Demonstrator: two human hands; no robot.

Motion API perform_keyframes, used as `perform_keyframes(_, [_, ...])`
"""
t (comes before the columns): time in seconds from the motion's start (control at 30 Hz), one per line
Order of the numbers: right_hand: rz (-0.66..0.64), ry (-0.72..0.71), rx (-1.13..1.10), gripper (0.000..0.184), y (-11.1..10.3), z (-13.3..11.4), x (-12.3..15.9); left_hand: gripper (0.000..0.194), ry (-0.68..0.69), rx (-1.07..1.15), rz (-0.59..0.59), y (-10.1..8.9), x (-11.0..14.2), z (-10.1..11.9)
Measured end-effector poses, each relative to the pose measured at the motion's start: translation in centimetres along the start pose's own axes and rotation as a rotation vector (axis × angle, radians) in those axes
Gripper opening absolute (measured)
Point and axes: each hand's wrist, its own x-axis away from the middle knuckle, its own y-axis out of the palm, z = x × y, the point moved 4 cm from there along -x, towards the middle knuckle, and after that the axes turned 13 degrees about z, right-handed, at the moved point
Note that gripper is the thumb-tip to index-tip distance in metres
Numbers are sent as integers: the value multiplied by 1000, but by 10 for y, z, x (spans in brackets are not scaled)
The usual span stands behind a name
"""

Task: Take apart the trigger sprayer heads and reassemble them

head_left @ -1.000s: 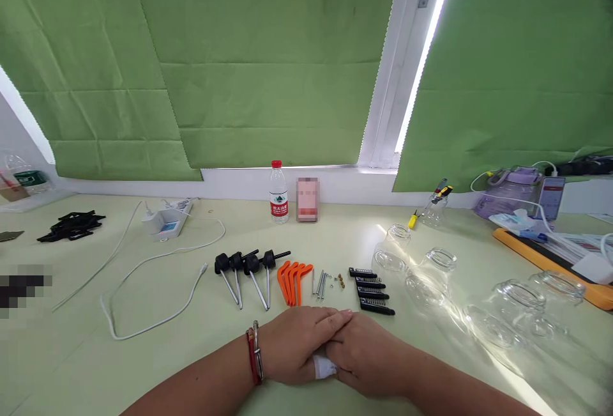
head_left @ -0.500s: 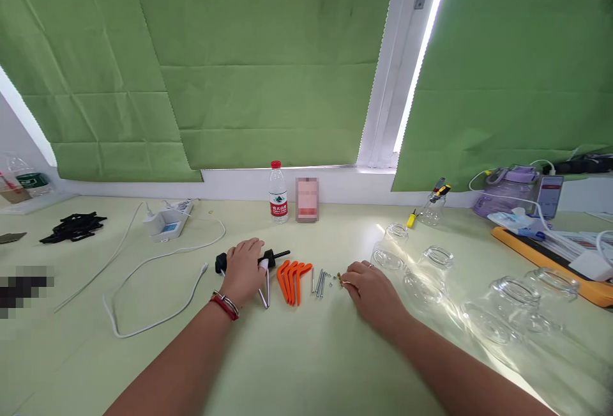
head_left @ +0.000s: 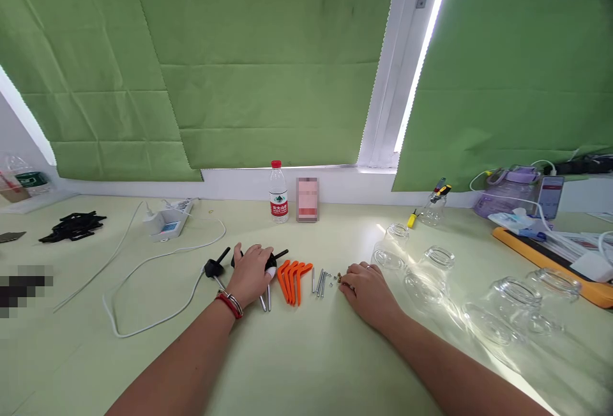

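Observation:
My left hand [head_left: 252, 277] bends over several black-headed parts with metal rods, thumb and fingers around them, hiding most of their shape. One such black part [head_left: 214, 268] lies uncovered to its left, rod toward me. Just right of this hand, several orange bent handles [head_left: 294, 280] lie side by side. Beyond them is a small group of silver screws [head_left: 320, 283] with tiny bits of hardware. My right hand [head_left: 366, 291] rests on the table, fingers curled at small brass-coloured pieces [head_left: 340, 277], partly hidden by the fingertips.
Several upturned glass jars [head_left: 431, 272] stand right of my right arm. Behind are a water bottle [head_left: 278, 195], a pink box [head_left: 307, 200] and a glass jar with screwdrivers [head_left: 433, 208]. A white cable [head_left: 143, 330] loops from the power strip [head_left: 172, 221] on the left.
My left hand has shifted slightly right and lower, and a black part now shows apart on its left. My right hand has barely moved, its fingers now curled lower by the brass pieces.

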Motion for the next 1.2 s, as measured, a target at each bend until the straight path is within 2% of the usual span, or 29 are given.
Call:
perform_keyframes(0.33, [61,-16,-35,24,-4,-3,0,44,-18,83,157,-11,-2,2])
perform_keyframes(0.5, [145,22,-168,25,-13,-5,2,37,-23,204,316,-26,-2,6])
perform_keyframes(0.6, [130,162,-398,23,-15,-7,6,32,-93,423,367,-34,1,13])
perform_keyframes(0.7, [-8,420,-807,18,-10,-14,14,36,-178,652,358,-37,9,26])
perform_keyframes(0.8, [-169,653,-1241,20,-7,-28,24,38,-140,831,370,-39,19,45])
perform_keyframes(0.87, [-242,750,-1444,23,-7,-37,28,38,-82,885,378,-40,27,57])
perform_keyframes(0.93, [-268,799,-1548,25,-8,-41,31,38,-29,915,393,-41,33,65])
perform_keyframes(1.0, [-234,802,-1561,26,-9,-40,31,38,-10,932,405,-42,37,70])
perform_keyframes(1.1, [-136,754,-1452,28,-12,-33,27,40,-79,999,294,-43,37,74])
perform_keyframes(1.2, [-47,659,-1271,30,-16,-24,22,53,-220,1212,-21,-37,36,79])
